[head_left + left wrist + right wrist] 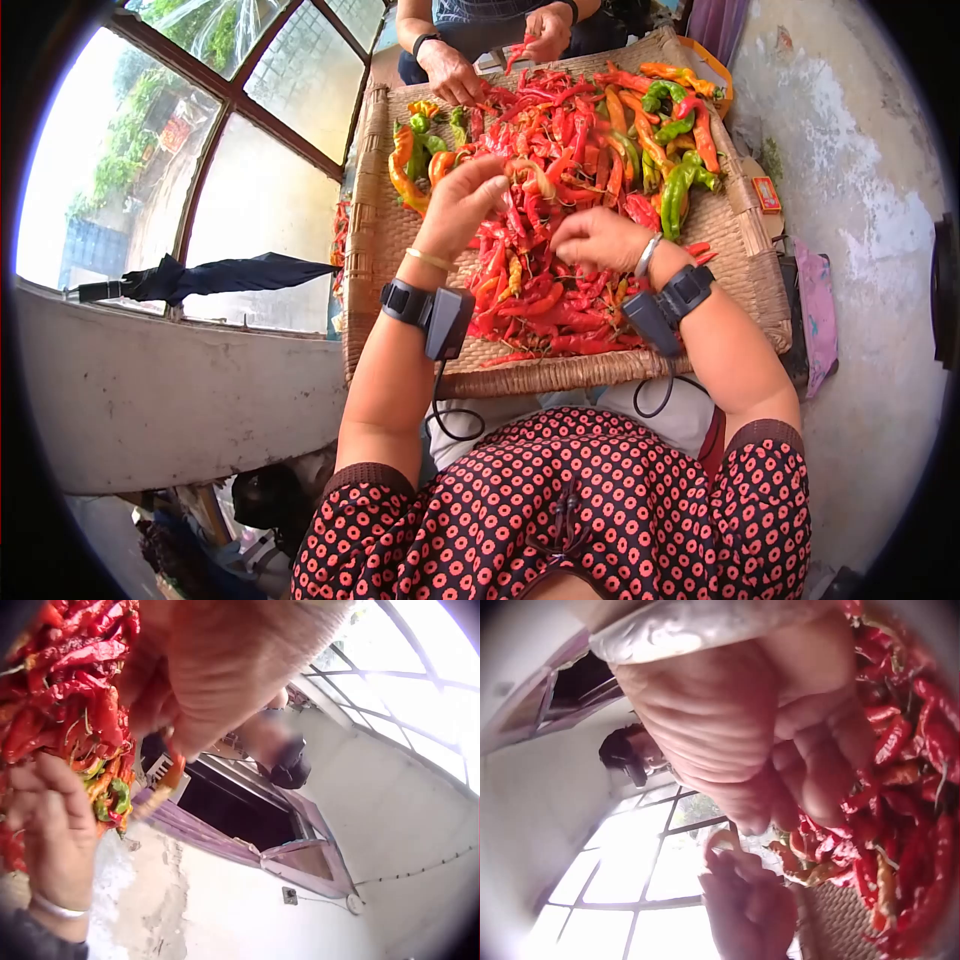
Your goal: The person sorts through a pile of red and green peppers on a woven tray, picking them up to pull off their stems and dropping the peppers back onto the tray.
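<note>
My left hand [462,208] is raised over the heap of red chili peppers [540,300]. Between its thumb and fingers it pinches a chili pepper [174,771], reddish near the grip and pale toward its blurred end. To the right, my right hand [605,243] hovers over the same heap with its fingers loosely bent. The right wrist view shows nothing between those fingers [825,787]. Under the heap lies a woven mat [740,240] with a thick rolled rim.
Green and orange peppers [685,185] line the mat's right side, with more [405,165] at left. Across the mat, another person's hands [450,72] handle peppers. A folded dark umbrella [230,278] lies by the window; a plastered wall [850,150] stands at right.
</note>
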The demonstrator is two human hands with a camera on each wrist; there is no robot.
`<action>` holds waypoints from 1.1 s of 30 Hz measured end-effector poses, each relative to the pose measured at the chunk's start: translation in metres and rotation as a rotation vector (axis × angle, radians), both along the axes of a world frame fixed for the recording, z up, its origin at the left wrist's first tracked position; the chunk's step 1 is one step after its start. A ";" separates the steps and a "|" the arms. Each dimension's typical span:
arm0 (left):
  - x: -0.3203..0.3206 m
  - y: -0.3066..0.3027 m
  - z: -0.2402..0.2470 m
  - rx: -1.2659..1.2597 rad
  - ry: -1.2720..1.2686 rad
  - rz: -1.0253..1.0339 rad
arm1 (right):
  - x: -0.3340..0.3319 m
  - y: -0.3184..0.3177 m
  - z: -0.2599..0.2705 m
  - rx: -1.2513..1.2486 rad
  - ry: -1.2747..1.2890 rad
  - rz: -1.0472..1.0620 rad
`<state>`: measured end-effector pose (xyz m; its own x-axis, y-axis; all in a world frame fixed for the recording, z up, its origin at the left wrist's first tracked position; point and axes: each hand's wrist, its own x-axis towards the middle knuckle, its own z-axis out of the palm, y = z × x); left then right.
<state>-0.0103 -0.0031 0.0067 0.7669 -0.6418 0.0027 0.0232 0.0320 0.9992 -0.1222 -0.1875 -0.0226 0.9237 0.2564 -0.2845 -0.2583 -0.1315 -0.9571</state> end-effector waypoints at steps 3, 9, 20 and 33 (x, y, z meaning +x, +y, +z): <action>0.012 0.003 -0.017 0.158 -0.188 0.162 | 0.000 0.009 -0.011 -0.284 -0.014 0.360; -0.017 0.005 -0.017 0.720 -0.706 -0.648 | 0.001 0.025 -0.017 -0.650 -0.328 0.583; -0.014 0.003 -0.030 0.506 -0.379 -0.451 | -0.001 0.001 -0.003 -0.280 -0.162 0.233; -0.028 0.001 -0.009 0.209 0.193 -0.533 | -0.003 -0.016 0.017 0.274 0.048 -0.083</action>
